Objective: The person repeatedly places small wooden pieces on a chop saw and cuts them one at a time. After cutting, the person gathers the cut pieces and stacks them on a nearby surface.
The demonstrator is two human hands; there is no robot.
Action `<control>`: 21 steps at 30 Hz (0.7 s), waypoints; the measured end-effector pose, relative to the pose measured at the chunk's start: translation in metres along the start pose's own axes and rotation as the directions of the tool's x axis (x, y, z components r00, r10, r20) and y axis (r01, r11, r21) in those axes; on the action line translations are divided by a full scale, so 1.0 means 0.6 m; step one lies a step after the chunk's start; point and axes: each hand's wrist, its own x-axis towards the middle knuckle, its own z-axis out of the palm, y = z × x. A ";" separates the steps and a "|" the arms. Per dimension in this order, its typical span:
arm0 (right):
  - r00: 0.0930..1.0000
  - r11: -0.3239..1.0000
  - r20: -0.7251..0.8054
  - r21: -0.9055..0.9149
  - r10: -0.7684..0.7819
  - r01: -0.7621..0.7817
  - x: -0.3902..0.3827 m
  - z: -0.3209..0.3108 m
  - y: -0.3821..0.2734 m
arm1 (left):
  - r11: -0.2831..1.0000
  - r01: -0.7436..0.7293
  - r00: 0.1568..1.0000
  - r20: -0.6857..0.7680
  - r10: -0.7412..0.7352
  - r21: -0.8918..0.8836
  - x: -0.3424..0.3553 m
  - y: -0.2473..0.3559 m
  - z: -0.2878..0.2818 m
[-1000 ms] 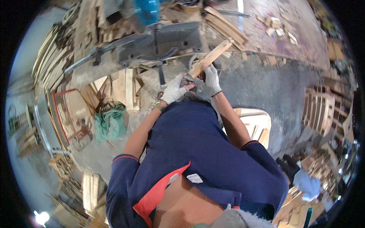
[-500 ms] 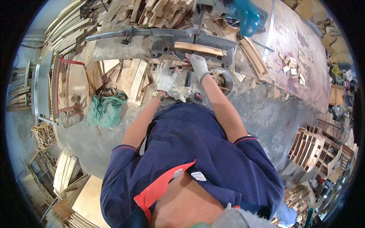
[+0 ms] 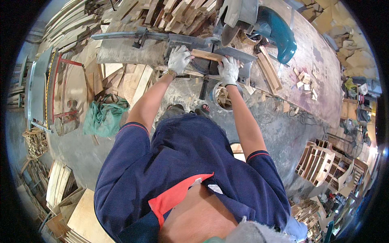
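Left hand [image 3: 178, 58], white work glove, fingers curled down over left end of wood strip [image 3: 206, 55]. Right hand [image 3: 229, 69], same glove, fingers closed on strip's right end, pressing it flat. Strip lies across grey metal saw bed [image 3: 162, 39], just under raised blade guard [image 3: 237, 14]. Teal motor housing [image 3: 279, 32] right of guard. Round bucket [image 3: 223, 95] with offcuts on floor below right hand. Green cloth [image 3: 104, 115] on floor, well left. Stacked planks [image 3: 170, 12] behind saw. Small wood blocks [image 3: 304, 81] on desk [image 3: 320, 69] at right.
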 end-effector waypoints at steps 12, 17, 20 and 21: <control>0.987 0.991 -0.135 -0.090 0.090 -0.103 0.005 0.036 0.001 | 0.996 -0.044 0.999 0.025 0.046 -0.071 0.043 -0.044 0.040; 0.987 0.996 -0.146 -0.047 0.071 -0.078 0.002 0.036 0.004 | 0.998 -0.022 0.997 0.072 0.026 -0.055 0.040 -0.046 0.043; 0.989 0.995 -0.117 -0.033 0.087 -0.091 0.003 0.036 0.004 | 0.999 0.002 0.994 0.111 0.002 -0.038 0.040 -0.048 0.044; 0.990 0.995 -0.113 -0.043 0.085 -0.090 0.003 0.036 0.004 | 0.999 0.015 0.991 0.135 -0.011 -0.029 0.040 -0.048 0.045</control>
